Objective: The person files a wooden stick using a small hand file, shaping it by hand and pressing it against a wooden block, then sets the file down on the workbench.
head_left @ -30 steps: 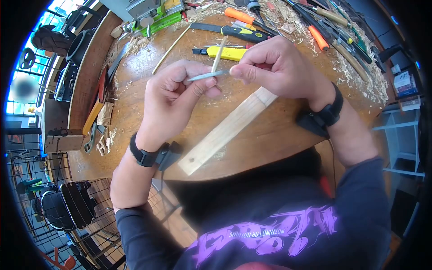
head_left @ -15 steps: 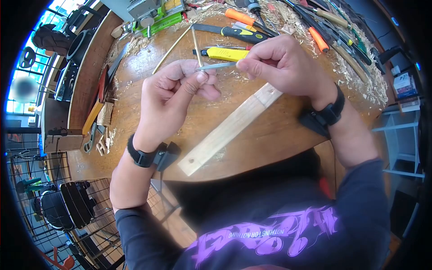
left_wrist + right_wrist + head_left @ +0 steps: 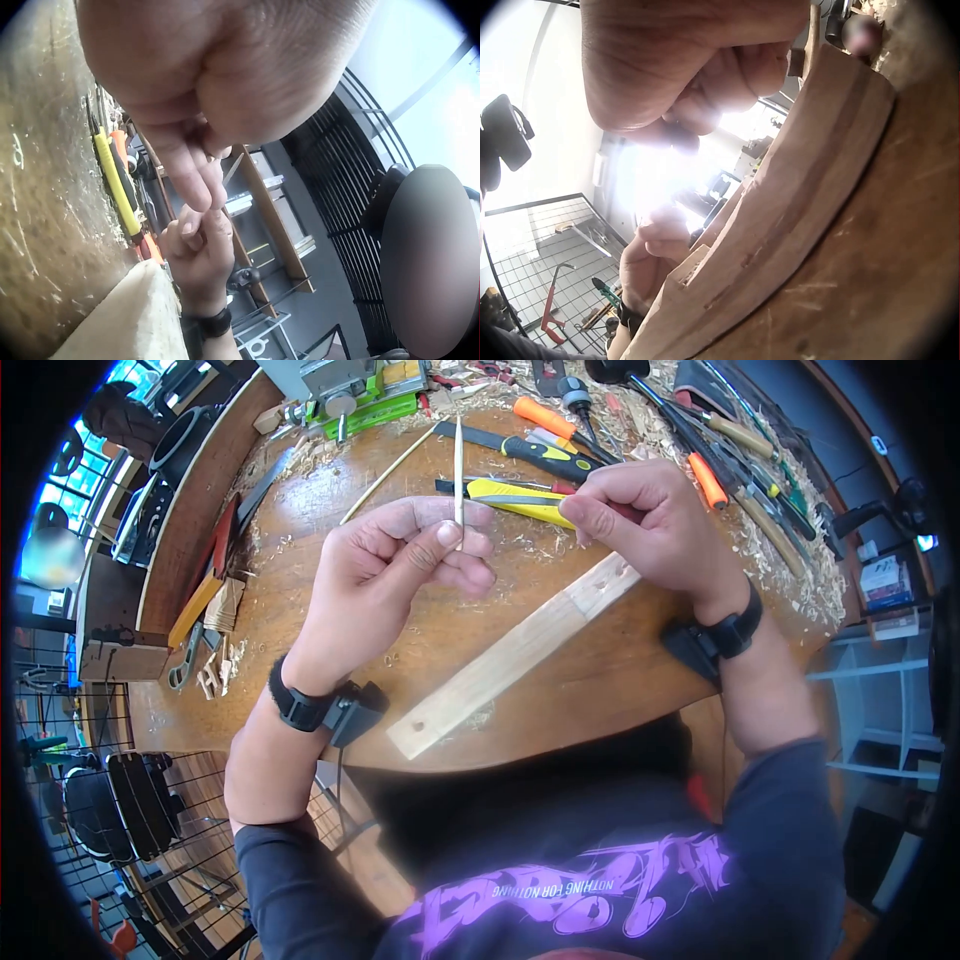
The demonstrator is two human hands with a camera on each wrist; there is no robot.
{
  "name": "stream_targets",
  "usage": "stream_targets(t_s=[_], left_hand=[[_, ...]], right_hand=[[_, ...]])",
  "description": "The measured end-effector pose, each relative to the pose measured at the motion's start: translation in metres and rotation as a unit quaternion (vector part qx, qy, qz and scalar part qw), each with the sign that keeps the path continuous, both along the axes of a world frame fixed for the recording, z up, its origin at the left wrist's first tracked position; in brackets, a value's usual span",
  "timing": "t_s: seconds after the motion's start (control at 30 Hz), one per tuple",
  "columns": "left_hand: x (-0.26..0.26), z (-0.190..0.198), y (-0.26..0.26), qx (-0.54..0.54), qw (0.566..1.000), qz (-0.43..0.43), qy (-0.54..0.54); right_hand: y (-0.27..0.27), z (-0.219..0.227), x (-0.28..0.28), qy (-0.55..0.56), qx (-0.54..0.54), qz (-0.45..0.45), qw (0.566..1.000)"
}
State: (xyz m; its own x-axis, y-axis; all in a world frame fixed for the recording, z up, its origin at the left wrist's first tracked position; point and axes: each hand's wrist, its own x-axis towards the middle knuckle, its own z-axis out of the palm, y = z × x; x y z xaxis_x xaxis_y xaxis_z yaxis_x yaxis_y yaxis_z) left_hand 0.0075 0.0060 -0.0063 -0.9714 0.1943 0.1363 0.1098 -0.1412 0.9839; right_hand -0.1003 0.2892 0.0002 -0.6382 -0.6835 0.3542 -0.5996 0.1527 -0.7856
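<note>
While the left hand (image 3: 385, 575) pinches a slim stick (image 3: 459, 460) above the table (image 3: 290, 545), tip pointing away from the person, the right hand (image 3: 640, 515) pinches a thin grey strip (image 3: 525, 500), its free end near the left fingertips. If the strip slipped, it could scrape those fingers; a loose pinch could let the stick twist, and too much sideways pressure could snap it. Below lies a board (image 3: 510, 655); beyond, a yellow cutter (image 3: 500, 487) and shavings (image 3: 790, 590), where a dropped stick might get lost.
</note>
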Motion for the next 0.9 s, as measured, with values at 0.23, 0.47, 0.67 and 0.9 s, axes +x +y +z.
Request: stream_targets(t_s=[0.23,0.47,0.67,0.9], left_hand=[[-0.001,-0.005,0.001,0.004,1.000,0.008,0.027],[-0.002,-0.008,0.000,-0.002,0.999,-0.003,0.053],[-0.002,-0.009,0.000,-0.012,0.998,-0.002,0.063],[0.000,-0.007,0.007,-0.036,0.998,0.006,0.052]], right_hand=[[-0.008,0.000,0.006,0.041,0.003,-0.004,0.999],[-0.010,-0.005,0.005,0.050,-0.002,-0.012,0.999],[-0.011,-0.004,0.007,0.041,-0.005,-0.019,0.999],[-0.019,-0.007,0.010,0.095,0.015,-0.009,0.995]])
